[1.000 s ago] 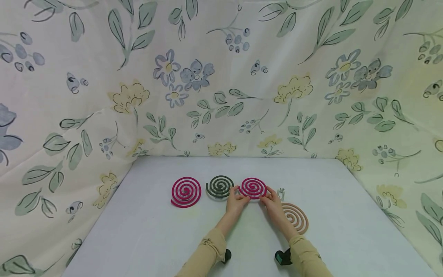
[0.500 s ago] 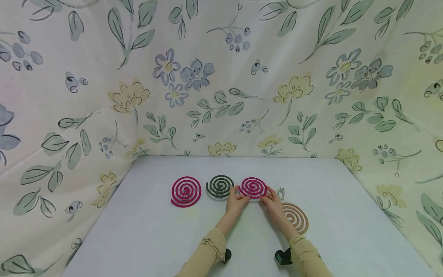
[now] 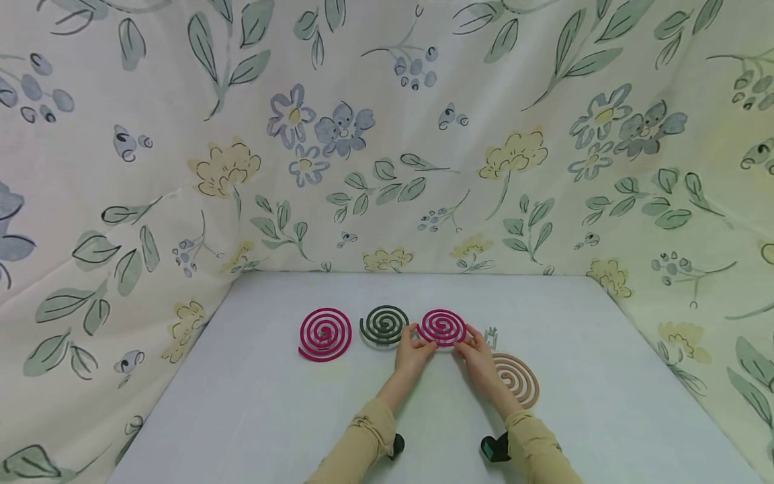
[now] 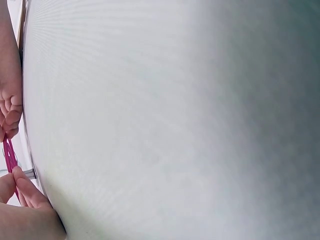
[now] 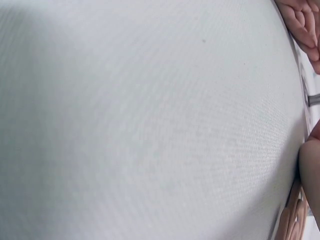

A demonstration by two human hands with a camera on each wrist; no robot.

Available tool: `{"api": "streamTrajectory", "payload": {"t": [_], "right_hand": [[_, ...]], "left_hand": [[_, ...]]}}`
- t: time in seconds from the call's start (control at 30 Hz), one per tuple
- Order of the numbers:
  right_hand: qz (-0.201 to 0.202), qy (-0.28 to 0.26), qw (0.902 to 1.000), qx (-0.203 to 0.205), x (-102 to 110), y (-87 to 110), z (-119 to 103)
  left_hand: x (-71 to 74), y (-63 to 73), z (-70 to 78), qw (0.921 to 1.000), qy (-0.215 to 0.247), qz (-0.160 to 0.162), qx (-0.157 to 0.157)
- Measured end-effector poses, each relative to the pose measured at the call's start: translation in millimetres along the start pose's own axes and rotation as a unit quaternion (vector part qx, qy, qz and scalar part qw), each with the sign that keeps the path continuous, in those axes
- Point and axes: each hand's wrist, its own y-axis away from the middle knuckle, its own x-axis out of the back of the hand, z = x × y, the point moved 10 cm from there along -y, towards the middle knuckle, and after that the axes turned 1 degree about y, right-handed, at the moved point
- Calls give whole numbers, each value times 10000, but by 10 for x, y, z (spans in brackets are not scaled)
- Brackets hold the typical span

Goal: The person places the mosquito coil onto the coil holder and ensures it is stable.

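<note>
Mag coil (image 3: 442, 328) is betw the hands, mid-row: L hand (image 3: 413, 349) pinches its L edge, R hand (image 3: 478, 353) its R edge. Wrist cams show it near edge-on, clear of the surface (image 3: 254, 417); grey post (image 4: 31, 174) next to it, prob a stand underneath. Can't tell if seated.

Risks, my read: uneven release → coil tips or slides off post. Squeeze/twist too hard → thin ring could snap, if brittle. L fingertips right by green coil (image 3: 385, 327), contact unclear; a careless pullback could knock it. R wrist overlaps tan coil (image 3: 525, 383) in head view; low sweep could drag it. Clear stand (image 3: 491, 338) just past R hand, bumpable.

Surface: white, flat. 2nd mag coil (image 3: 325, 335) at far L of row. Room: floral cloth (image 3: 387, 222) behind + both sides, even light.
</note>
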Motion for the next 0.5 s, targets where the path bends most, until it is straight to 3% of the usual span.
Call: {"api": "streamTrajectory", "payload": {"t": [0.07, 0.1, 0.2, 0.3, 0.33, 0.5], "right_hand": [[2, -10, 10000, 14, 1, -7, 3], [-2, 5, 10000, 27, 3, -11, 2], [-12, 17, 10000, 39, 5, -21, 4], [-15, 32, 10000, 23, 6, -26, 7], [-15, 40, 10000, 11, 5, -26, 9], [-37, 174, 9998, 0, 2, -17, 2]], "left_hand": [[-4, -21, -20, 9999, 51, -40, -105], [-19, -71, -68, 9991, 153, -95, -372], [-23, -84, -77, 9982, 157, -149, -555], [-14, -66, -61, 9991, 187, -100, -373], [1, -16, -2, 9999, 87, -47, -134], [3, 26, 66, 10000, -96, 23, -5]]}}
